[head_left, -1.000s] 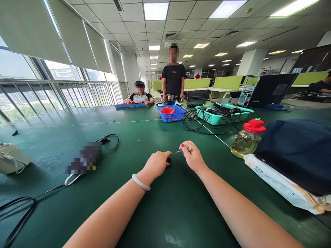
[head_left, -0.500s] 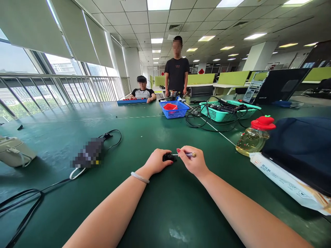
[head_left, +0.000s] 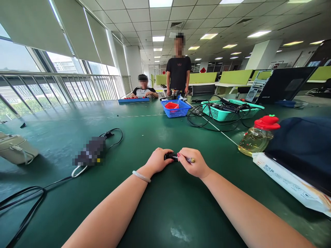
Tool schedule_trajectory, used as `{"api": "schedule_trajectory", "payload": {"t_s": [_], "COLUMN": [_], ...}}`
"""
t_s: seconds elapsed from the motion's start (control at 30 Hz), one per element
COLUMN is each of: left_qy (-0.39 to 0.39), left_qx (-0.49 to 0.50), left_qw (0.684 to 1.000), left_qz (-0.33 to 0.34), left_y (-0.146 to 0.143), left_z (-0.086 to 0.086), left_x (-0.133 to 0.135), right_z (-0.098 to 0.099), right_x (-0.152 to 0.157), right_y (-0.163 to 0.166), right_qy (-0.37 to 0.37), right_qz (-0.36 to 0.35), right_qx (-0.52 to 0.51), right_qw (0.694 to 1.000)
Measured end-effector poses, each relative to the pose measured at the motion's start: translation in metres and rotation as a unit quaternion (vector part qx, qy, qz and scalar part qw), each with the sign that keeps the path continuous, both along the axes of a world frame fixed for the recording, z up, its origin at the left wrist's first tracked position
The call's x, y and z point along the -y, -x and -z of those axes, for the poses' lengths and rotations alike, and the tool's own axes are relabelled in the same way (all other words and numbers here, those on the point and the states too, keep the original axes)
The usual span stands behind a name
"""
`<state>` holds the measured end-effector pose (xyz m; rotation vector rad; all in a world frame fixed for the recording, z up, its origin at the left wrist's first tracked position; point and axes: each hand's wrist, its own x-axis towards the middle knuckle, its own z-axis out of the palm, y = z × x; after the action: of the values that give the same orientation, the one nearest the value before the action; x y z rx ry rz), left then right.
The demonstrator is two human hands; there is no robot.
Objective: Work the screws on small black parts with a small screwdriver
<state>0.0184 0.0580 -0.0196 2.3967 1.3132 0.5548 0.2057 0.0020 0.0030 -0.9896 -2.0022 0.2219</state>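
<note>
On a glossy dark green table (head_left: 144, 125), well in from the far edge, the person's left hand (head_left: 157, 162) curls its thumb and fingers, slightly parted, around a small blocky black object (head_left: 169, 156), perhaps plastic, partly hidden by that grip. Beside it, the right hand (head_left: 194, 163) is closed in a pinch on a slim stick-shaped tool (head_left: 191, 160) with a thin shaft and gold-coloured end, pointed at the object; whether the tip touches, I cannot tell. The object looks light, stiff and likely to skid on the smooth top, so its opposite sides seem the best hold, fingertips clear of the shaft. Nearer the table's far edge sit a blue latticed plastic basket (head_left: 182, 111) and a teal latticed plastic basket (head_left: 222, 116)
</note>
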Motion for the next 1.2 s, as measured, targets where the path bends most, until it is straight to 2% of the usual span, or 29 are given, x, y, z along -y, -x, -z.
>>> {"api": "schedule_trajectory", "payload": {"t_s": [0.13, 0.4, 0.5, 0.7, 1.2], "left_qy": [0.004, -0.002, -0.006, -0.021, -0.013], "left_qx": [0.004, 0.001, -0.005, -0.011, -0.005], "left_qw": [1.0, 1.0, 1.0, 0.999, 1.0], "left_qz": [-0.006, -0.006, -0.008, -0.024, -0.019], "left_y": [0.0006, 0.0003, -0.0001, -0.0012, -0.0013], "left_z": [-0.0001, -0.0016, -0.0016, -0.0011, 0.0008], "left_x": [0.0001, 0.0014, 0.0016, 0.0023, 0.0005], "right_z": [-0.0008, -0.0015, -0.0014, 0.0026, 0.0063], "right_x": [-0.0009, -0.0032, -0.0026, -0.0047, -0.0047], "right_y": [-0.0027, -0.0056, -0.0044, -0.0044, -0.0037], "right_qy": [0.004, 0.048, 0.036, 0.008, -0.031], "right_qz": [-0.012, -0.085, -0.069, -0.013, -0.019], "right_qx": [0.01, 0.061, 0.063, -0.012, -0.007], "right_qw": [1.0, 0.993, 0.995, 1.0, 0.999]}}
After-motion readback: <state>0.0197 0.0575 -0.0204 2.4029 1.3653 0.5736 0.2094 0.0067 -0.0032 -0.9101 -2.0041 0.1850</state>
